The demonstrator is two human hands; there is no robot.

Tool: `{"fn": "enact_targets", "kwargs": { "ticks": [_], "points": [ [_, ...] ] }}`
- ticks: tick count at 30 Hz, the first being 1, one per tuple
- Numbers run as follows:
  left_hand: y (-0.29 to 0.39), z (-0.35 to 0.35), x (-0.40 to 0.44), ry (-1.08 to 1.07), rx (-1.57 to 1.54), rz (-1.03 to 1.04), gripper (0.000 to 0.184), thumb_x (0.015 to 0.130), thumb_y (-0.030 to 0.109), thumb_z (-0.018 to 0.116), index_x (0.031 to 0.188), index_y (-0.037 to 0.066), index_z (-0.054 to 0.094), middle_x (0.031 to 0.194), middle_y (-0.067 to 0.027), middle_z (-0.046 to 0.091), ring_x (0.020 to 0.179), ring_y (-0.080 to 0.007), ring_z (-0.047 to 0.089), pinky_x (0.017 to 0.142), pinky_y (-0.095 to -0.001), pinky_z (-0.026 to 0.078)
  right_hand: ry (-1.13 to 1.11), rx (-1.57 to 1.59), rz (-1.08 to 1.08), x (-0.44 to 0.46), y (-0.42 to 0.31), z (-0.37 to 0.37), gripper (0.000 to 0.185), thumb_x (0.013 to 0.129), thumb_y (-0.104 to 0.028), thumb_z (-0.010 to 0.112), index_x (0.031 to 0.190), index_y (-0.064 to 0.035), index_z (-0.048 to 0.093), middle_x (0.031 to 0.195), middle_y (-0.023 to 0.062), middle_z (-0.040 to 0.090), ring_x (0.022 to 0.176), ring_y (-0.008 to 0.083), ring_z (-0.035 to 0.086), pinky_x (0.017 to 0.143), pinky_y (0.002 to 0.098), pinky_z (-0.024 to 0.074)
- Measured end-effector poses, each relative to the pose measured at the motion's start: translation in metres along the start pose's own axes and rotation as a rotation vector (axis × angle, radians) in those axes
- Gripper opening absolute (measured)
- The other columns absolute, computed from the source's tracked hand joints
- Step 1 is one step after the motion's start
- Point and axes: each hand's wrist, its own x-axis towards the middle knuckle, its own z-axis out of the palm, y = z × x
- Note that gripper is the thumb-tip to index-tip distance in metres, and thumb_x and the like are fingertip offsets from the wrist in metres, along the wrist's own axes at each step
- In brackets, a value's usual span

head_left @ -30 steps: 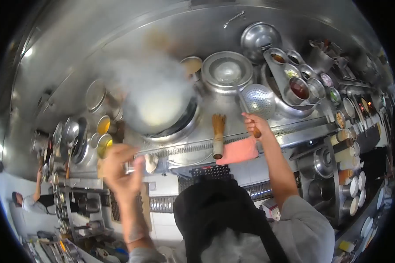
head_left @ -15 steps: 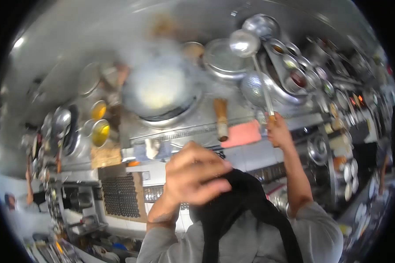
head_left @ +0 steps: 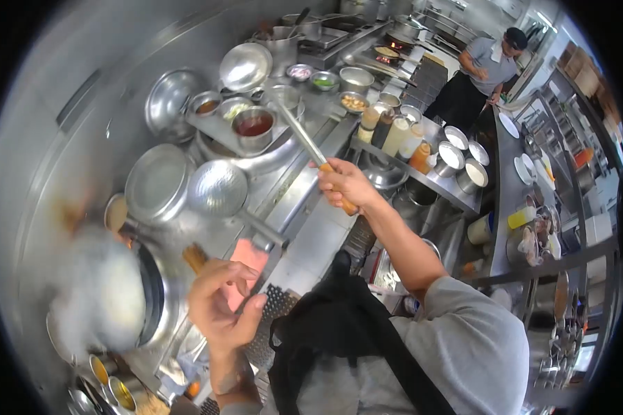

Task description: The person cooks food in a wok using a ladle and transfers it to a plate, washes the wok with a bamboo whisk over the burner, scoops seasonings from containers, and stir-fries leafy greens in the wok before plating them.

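Note:
My right hand (head_left: 347, 185) is closed round the wooden handle of a ladle (head_left: 302, 135). The long metal shaft points up and away, and its blurred bowl end is beside the metal pot of red sauce (head_left: 254, 131). My left hand (head_left: 221, 304) holds nothing, its fingers curved and apart, in front of a pink cloth (head_left: 249, 261) on the counter edge. Close to it lies a bundled brush (head_left: 194, 257), partly hidden by the hand. A perforated strainer (head_left: 218, 188) with a metal handle rests to the right of a round lidded pan (head_left: 158, 183).
At the left, a wok (head_left: 151, 294) gives off thick steam that hides most of its contents. Squeeze bottles (head_left: 396, 134) and bowls of white contents (head_left: 451, 158) line a shelf on the right. Another person (head_left: 488, 66) stands farther back near lit burners.
My view has swung to the right, bringing the other person and the bottle shelf into sight. The ladle stays in my right hand. My left hand's fingers have spread somewhat.

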Motion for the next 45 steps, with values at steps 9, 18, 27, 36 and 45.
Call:
{"fn": "enact_targets", "kwargs": {
  "ticks": [9,18,27,36,45],
  "points": [
    [-0.193,0.158,0.015,-0.123,-0.008,-0.555,0.021,0.086,0.012,0.074,0.106,0.007,0.069,0.092,-0.0034,0.068,0.078,-0.0101,0.060,0.068,-0.0264,0.049,0.458,-0.174,-0.076,0.058,-0.062,-0.280,0.031,0.101,-0.030,0.054,0.124,-0.0104,0.059,0.070,-0.0083,0.043,0.050,0.0000,0.035,0.041,0.0164,0.0287],
    [-0.369,0.316,0.206,-0.258,-0.154,-0.396,0.016,0.090,0.020,0.070,0.098,0.005,0.071,0.079,-0.0026,0.069,0.070,-0.0069,0.059,0.062,-0.0253,0.048,0.594,-0.514,-0.050,0.108,-0.094,-0.415,0.034,0.098,-0.026,0.053,0.126,-0.0066,0.055,0.066,-0.0045,0.049,0.047,0.0043,0.043,0.038,0.0210,0.0327],
    [-0.668,0.479,0.351,-0.107,-0.073,-0.730,0.030,0.097,0.026,0.060,0.093,-0.002,0.069,0.078,-0.0090,0.071,0.066,-0.0187,0.069,0.064,-0.0314,0.052,0.740,-1.290,0.075,0.189,-0.142,-0.378,0.042,0.092,-0.021,0.055,0.122,0.0075,0.053,0.091,0.0350,0.064,0.091,0.0498,0.064,0.082,0.0531,0.0510],
    [-0.743,0.536,0.398,-0.203,-0.374,-1.187,0.027,0.102,0.020,0.048,0.105,-0.006,0.052,0.084,-0.0186,0.067,0.068,-0.0248,0.070,0.054,-0.0303,0.057,0.719,-1.429,0.334,0.252,-0.119,-0.369,0.046,0.091,-0.010,0.046,0.129,0.0156,0.041,0.077,0.0328,0.064,0.072,0.0486,0.065,0.068,0.0551,0.0526],
    [-0.745,0.534,0.396,-0.222,-0.657,-1.233,0.022,0.104,0.015,0.044,0.103,-0.006,0.051,0.088,-0.0198,0.066,0.078,-0.0283,0.071,0.066,-0.0331,0.061,0.534,-1.384,0.477,0.248,-0.181,-0.371,0.046,0.092,-0.014,0.050,0.128,0.0113,0.042,0.078,0.0325,0.064,0.074,0.0485,0.065,0.071,0.0545,0.0517]
  ]
}}
